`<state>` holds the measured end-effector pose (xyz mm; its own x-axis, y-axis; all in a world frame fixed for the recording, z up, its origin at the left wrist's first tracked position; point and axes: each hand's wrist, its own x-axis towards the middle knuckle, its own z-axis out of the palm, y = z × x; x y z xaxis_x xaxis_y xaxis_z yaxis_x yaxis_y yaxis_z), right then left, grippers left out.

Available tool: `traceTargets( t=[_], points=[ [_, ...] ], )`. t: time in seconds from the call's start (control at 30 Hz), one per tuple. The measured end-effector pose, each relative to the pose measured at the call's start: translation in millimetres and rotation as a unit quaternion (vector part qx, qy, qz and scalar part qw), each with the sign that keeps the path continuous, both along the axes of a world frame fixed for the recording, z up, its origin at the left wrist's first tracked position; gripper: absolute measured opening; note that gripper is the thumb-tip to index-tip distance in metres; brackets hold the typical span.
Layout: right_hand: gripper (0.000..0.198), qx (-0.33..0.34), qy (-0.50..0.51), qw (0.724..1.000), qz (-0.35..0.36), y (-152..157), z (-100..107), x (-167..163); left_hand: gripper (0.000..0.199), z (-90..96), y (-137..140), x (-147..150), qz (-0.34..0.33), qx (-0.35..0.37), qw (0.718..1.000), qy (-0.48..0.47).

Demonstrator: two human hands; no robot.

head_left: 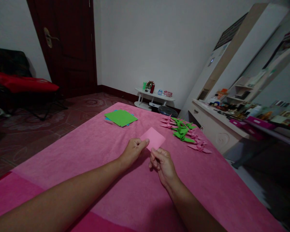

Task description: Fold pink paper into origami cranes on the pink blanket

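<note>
A small pink square of origami paper (153,138) is held up over the pink cloth between both hands. My left hand (134,149) pinches its left corner, thumb on top. At the near corner, my right hand (161,161) grips the paper between thumb and forefinger, its other fingers curled under. Beyond my left hand lies a stack of paper sheets (121,117), green on top with blue and pink edges showing beneath. To the right of my right hand sits a cluster of folded paper cranes (182,132), green and pink.
The pink cloth (91,151) covers the surface under my hands. A dressing table (217,124) crowded with bottles and boxes stands on the right. Against the back wall is a low white shelf (157,96). A chair with a red cover (24,83) is at the left, beside a dark door (67,48).
</note>
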<state>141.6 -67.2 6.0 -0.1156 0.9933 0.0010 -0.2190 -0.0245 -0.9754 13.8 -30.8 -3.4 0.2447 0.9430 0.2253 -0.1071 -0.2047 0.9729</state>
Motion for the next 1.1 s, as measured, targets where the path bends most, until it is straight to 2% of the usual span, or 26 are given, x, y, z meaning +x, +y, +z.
traceTargets(
  t=[0.1, 0.13, 0.2, 0.27, 0.3, 0.33, 0.4, 0.43, 0.5, 0.57, 0.63, 0.8, 0.97, 1.1],
  points=[
    [0.035, 0.012, 0.002, 1.000, -0.011, 0.3, -2.0, 3.6, 0.050, 2.8, 7.8, -7.7, 0.046, -0.008, 0.998, -0.037],
    [0.036, 0.018, 0.002, 1.000, -0.016, 0.8, -2.8, 5.7, 0.049, 4.0, 12.1, -12.3, 0.080, -0.012, 0.995, -0.059],
    [0.038, 0.030, 0.010, 0.999, -0.023, 2.6, -4.2, 10.7, 0.045, 5.7, 21.9, -22.9, 0.194, -0.024, 0.975, -0.108],
    [0.039, 0.036, 0.031, 0.999, -0.023, 5.4, -5.3, 15.2, 0.044, 5.7, 29.2, -30.6, 0.235, -0.028, 0.964, -0.123],
    [0.038, 0.034, 0.045, 0.998, -0.021, 6.8, -5.8, 16.9, 0.044, 5.1, 30.6, -31.7, 0.220, -0.027, 0.968, -0.121],
    [0.037, 0.029, 0.059, 0.998, -0.016, 8.1, -6.3, 17.9, 0.045, 4.2, 30.1, -30.4, 0.176, -0.030, 0.977, -0.115],
    [0.035, 0.016, 0.082, 0.996, 0.002, 9.7, -7.4, 18.3, 0.044, 2.1, 24.4, -22.1, 0.060, -0.032, 0.992, -0.108],
    [0.034, 0.009, 0.091, 0.996, 0.014, 10.0, -8.0, 17.9, 0.042, 1.2, 20.2, -16.3, -0.003, -0.034, 0.994, -0.103],
    [0.034, 0.001, 0.104, 0.994, 0.034, 9.9, -9.6, 16.2, 0.038, -0.4, 11.7, -5.3, -0.085, -0.032, 0.992, -0.093],
    [0.035, -0.001, 0.106, 0.994, 0.040, 9.8, -11.7, 14.4, 0.037, -1.8, 6.3, 1.5, -0.129, -0.025, 0.989, -0.071],
    [0.035, 0.001, 0.093, 0.995, 0.034, 10.2, -14.3, 13.0, 0.039, -3.2, 4.6, 3.5, -0.139, -0.013, 0.989, -0.048],
    [0.035, 0.031, 0.028, 0.999, 0.011, 12.4, -21.5, 10.9, 0.038, -5.0, 6.4, 2.0, -0.094, -0.009, 0.995, -0.035],
    [0.036, 0.021, -0.067, 0.997, -0.009, 11.5, -23.4, 8.8, 0.037, -5.4, 5.7, 2.7, -0.066, -0.032, 0.997, -0.017],
    [0.035, 0.029, -0.080, 0.995, -0.054, 14.0, -22.4, 14.6, 0.037, -9.1, 7.2, 1.4, -0.094, -0.033, 0.995, -0.014]
  ],
)
